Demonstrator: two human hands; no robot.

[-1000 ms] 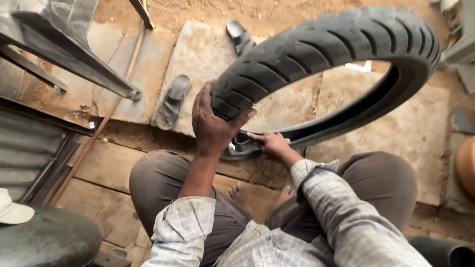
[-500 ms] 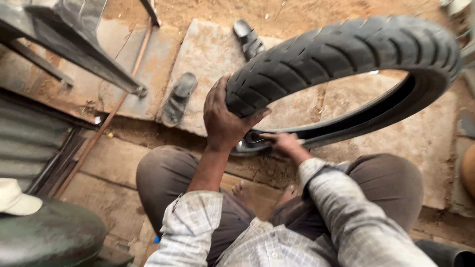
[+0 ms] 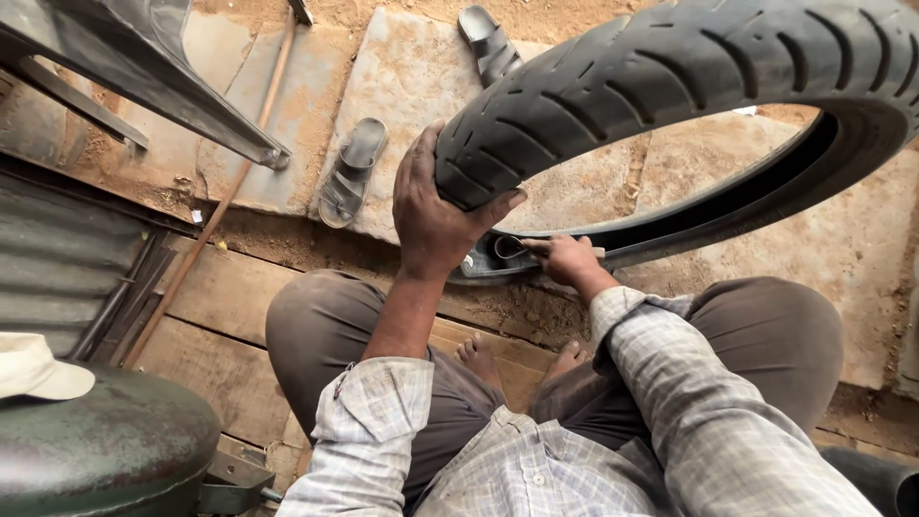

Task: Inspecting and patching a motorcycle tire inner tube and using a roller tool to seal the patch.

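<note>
Tyre, black, deep tread, motorcycle size, held up off the ground, arcing from centre frame toward 2 o'clock, its hollow inside facing the camera. Left hand clamps the tread at the tyre's 8 o'clock end, fingers wrapped over the outer face, thumb pressed under the edge; closed tight on the rubber. Right hand sits just inside the lower rim at centre, fingers curled around a small metal tool with a looped end, pressed against the tyre's inner lip. Cannot tell what lies inside the tyre's channel; it is dark.

Person is seated, grey-brown trousers, checked shirt sleeves, bare feet crossed on wooden planks at 6 o'clock.

Ground beyond is stone slabs and sandy dirt. One grey sandal lies at 10 o'clock from the left hand, another sandal at 12 o'clock, well apart. Long thin rod runs diagonally at 9 o'clock. Dark metal frame at 10 o'clock corner. Dark green rounded tank at 8 o'clock, pale cap resting on top of it.
</note>
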